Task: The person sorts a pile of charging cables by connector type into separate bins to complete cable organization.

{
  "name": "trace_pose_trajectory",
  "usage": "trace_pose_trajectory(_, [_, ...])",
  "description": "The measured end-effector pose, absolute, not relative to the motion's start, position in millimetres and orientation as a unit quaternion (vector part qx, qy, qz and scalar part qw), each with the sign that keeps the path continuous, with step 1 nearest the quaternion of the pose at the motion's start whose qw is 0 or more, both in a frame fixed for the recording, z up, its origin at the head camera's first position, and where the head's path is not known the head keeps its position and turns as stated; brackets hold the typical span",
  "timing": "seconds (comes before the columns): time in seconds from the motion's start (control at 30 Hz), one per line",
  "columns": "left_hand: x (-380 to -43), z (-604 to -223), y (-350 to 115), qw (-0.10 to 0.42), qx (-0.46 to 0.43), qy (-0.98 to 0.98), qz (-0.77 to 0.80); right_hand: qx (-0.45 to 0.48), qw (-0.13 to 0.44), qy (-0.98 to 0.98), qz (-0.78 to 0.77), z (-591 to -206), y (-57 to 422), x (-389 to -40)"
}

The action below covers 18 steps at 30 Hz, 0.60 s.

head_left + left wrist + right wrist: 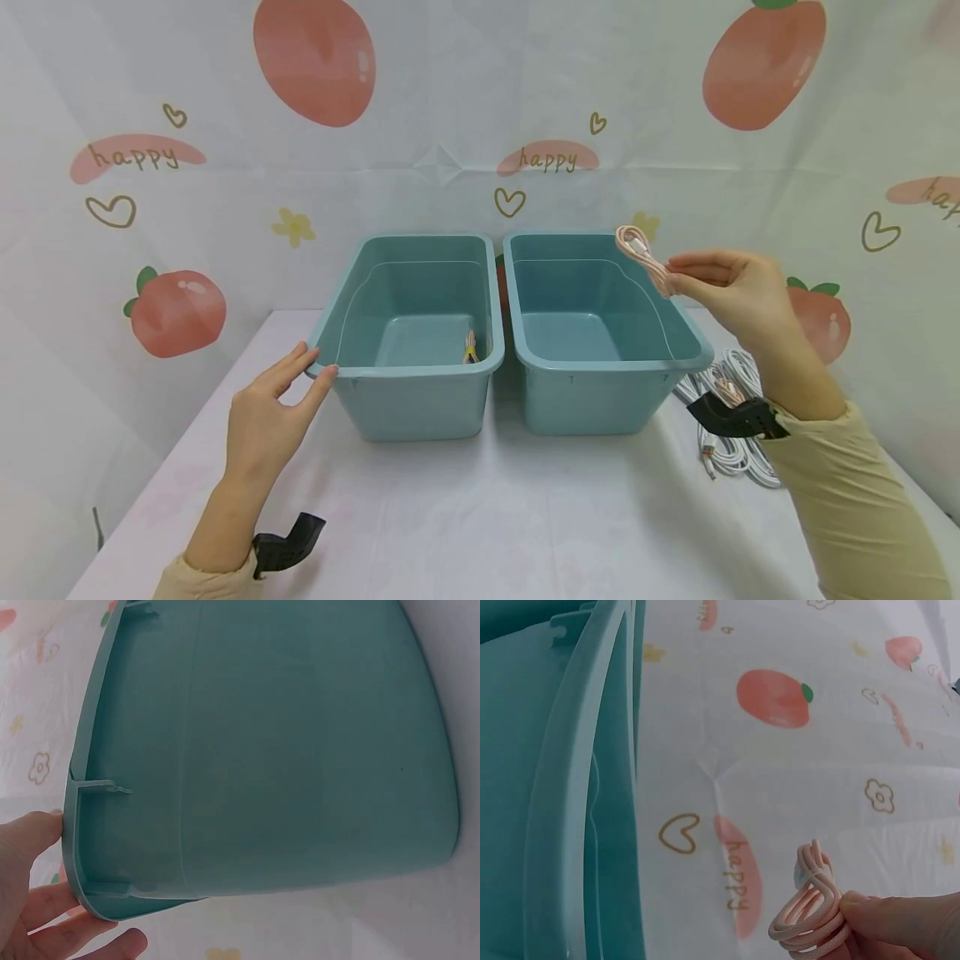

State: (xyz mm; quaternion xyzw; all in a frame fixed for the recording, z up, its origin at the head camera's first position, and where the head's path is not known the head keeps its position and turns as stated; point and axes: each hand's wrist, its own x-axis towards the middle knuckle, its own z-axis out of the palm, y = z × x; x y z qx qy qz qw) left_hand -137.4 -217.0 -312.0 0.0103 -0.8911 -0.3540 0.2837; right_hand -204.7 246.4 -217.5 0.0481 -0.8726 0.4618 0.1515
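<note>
My right hand (742, 296) pinches a coiled pale-pink charging cable (639, 252) between thumb and fingers, above the right side of the right teal plastic bin (570, 366). In the right wrist view the cable's loops (808, 921) hang beside the thumb, with a teal rim off to the left. My left hand (262, 429) holds the front-left rim corner of the left teal bin (408, 372), thumb on the front edge and fingers on the side. From the left wrist view, the thumb and fingers straddle that corner (79, 889). A small bundled cable (470, 346) with a yellow band lies inside the left bin.
On the table right of the bins lies a pile of white cables (738, 450), with a pink one among them, partly behind my right wrist. Both bins stand side by side on a white-covered table (465, 517), and a fruit-printed cloth (420, 100) hangs behind.
</note>
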Motion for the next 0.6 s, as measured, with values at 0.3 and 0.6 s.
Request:
trace_pose_trajectory(0.3, [-138,-311,-216,0.292,0.008,-0.891,-0.349,0.069,0.162,-0.871,0.458,-213,222,-212])
trace_pose_trajectory(0.6, [-137,-311,-216,0.288,0.013,-0.892,-0.348,0.095,0.151,-0.859,0.48,-209,198,-217])
